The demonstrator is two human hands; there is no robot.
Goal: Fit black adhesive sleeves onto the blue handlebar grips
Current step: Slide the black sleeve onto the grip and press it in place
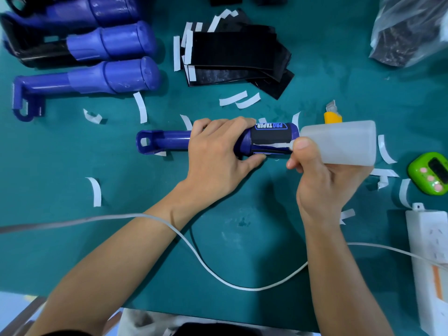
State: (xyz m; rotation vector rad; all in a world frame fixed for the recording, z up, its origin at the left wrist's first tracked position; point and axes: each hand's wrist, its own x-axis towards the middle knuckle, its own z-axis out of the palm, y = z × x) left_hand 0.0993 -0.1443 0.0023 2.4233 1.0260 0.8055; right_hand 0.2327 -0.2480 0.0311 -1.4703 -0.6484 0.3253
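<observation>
Up and to the left of our left hand [218, 151], three spare grips [109, 78] of smooth moulded blue plastic lie side by side on the matte teal mat [72, 154]. Curled white paper strips [140, 107] are scattered around them.

Our left hand wraps round the middle of the blue handlebar grip [164, 140], a rounded cylinder lying flat with its looped end sticking out to the left of our knuckles. Just right of those fingers, a black sleeve [269, 137] with a soft, dull face and a printed logo hugs the grip's thick end. A thin white liner [269, 144] runs along its seam.

Above both hands sits a loose stack of flat black sleeves [232, 49].

Our right hand [322, 180] clasps a cloudy, translucent plastic bottle [344, 141], with its nozzle at the sleeve's edge. A yellow utility knife [332, 116] lies just above it, and a glossy green timer [429, 172] sits further right.
</observation>
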